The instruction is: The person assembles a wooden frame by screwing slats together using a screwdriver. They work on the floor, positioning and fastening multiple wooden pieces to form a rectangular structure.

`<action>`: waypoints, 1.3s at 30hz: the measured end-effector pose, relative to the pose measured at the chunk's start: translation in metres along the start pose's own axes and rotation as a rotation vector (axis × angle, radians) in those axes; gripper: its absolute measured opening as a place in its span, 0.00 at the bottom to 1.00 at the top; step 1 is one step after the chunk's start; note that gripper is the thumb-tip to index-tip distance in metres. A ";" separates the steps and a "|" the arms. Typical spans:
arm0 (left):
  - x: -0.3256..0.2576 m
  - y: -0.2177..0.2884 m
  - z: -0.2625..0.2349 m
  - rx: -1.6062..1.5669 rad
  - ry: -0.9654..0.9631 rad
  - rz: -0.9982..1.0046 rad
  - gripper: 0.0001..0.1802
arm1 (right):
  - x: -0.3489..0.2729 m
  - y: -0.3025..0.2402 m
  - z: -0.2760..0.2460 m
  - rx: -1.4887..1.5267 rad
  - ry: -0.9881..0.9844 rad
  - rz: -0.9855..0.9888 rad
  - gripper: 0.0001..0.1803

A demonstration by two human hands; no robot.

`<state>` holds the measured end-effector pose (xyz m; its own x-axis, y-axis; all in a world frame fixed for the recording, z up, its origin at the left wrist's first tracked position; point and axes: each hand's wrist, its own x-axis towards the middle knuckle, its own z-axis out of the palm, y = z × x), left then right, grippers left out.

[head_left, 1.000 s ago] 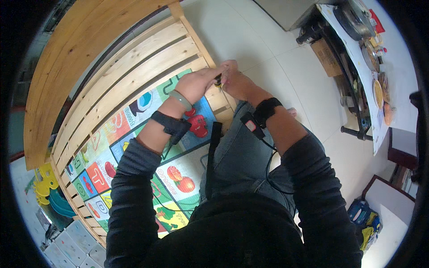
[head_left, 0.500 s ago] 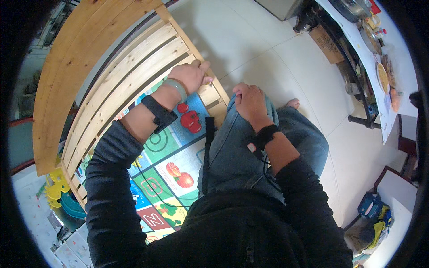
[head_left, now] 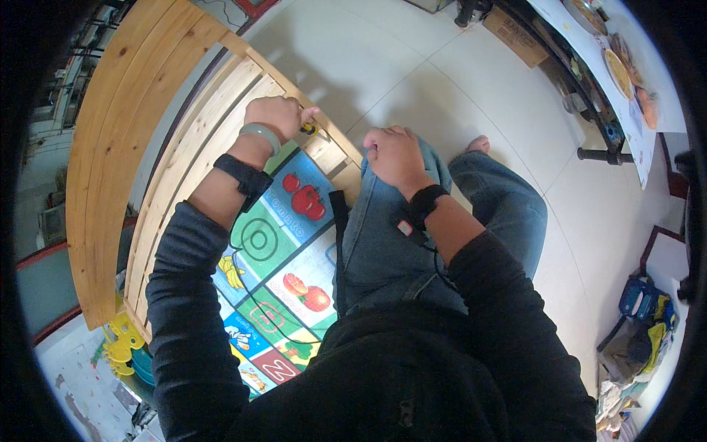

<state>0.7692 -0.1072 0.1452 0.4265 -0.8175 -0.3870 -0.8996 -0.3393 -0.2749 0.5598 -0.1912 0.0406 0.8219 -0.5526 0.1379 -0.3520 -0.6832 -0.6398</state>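
Note:
My left hand is closed, thumb stretched to the right, over the slats of a pale wooden bed frame near its side rail. Right under its thumb side shows a small yellow-and-black thing, mostly hidden, whose kind I cannot make out. A pale bangle circles that wrist. My right hand rests on my jeans at the knee with its fingers curled in. Whatever it holds, if anything, is hidden. Both wrists wear black straps.
A colourful picture mat lies on the slats beside my leg. A curved wooden panel rises at the left. To the right stand a table with food on it, a cardboard box and a pile of clothes.
My left hand has curled into a fist and moved slightly left, and the yellow-and-black thing now shows beside it. My right hand stays on my knee. The view has shifted.

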 end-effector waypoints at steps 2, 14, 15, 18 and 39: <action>0.001 0.000 0.002 0.001 -0.001 -0.009 0.33 | 0.001 -0.001 -0.001 0.001 0.020 -0.011 0.03; -0.014 -0.020 0.021 0.037 0.047 0.261 0.26 | 0.000 -0.004 -0.001 -0.019 0.001 0.032 0.03; -0.009 -0.017 0.017 0.035 -0.016 0.164 0.27 | 0.000 -0.005 -0.001 -0.029 -0.019 0.034 0.03; -0.001 -0.008 0.006 0.016 -0.100 0.047 0.32 | 0.001 -0.004 -0.002 -0.051 -0.044 0.023 0.03; -0.014 -0.016 0.010 -0.279 0.077 0.314 0.22 | 0.004 -0.001 0.002 0.003 0.020 0.039 0.02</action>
<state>0.7786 -0.0858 0.1459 0.1287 -0.9299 -0.3445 -0.9801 -0.1723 0.0987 0.5642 -0.1916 0.0405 0.7987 -0.5880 0.1276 -0.3823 -0.6598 -0.6469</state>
